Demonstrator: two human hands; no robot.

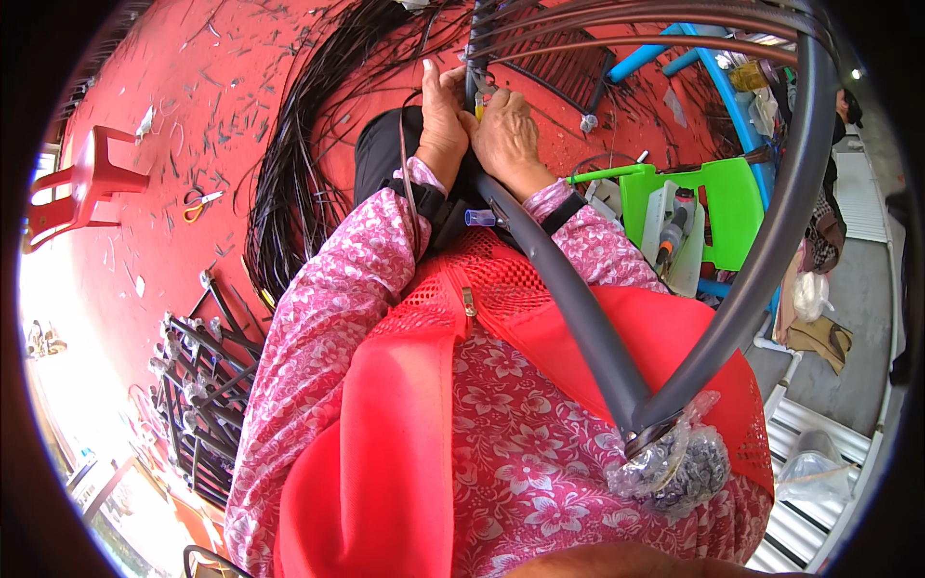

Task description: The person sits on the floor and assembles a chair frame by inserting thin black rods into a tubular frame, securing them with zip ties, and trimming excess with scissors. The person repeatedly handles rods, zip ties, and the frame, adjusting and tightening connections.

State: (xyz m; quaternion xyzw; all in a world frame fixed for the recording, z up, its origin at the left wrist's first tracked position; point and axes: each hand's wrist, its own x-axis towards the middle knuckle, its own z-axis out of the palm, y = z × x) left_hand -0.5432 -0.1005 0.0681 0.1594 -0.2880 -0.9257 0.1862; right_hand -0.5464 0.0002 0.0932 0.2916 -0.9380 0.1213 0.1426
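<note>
A dark grey metal tube frame (582, 303) lies across my lap and chest, its near corner wrapped in clear plastic (672, 462). My right hand (506, 134) is closed around a small pair of pliers (480, 107); their metal jaws sit against the tube, and a bit of yellow handle shows. On the tube's other side is my left hand (441, 119), thumb pointing up, fingers partly hidden by the tube. Brown woven strands (650, 43) stretch across the frame's far end. One brown strip (407, 166) hangs over my left wrist.
A large bundle of dark strips (289, 180) lies left of my legs. Orange-handled scissors (201, 205), a red stool (87, 180) and stacked black frames (209, 397) are further left. At right, a green plastic stool (733, 209) holds a white bin (683, 238) with a power tool. Cut scraps litter the red floor.
</note>
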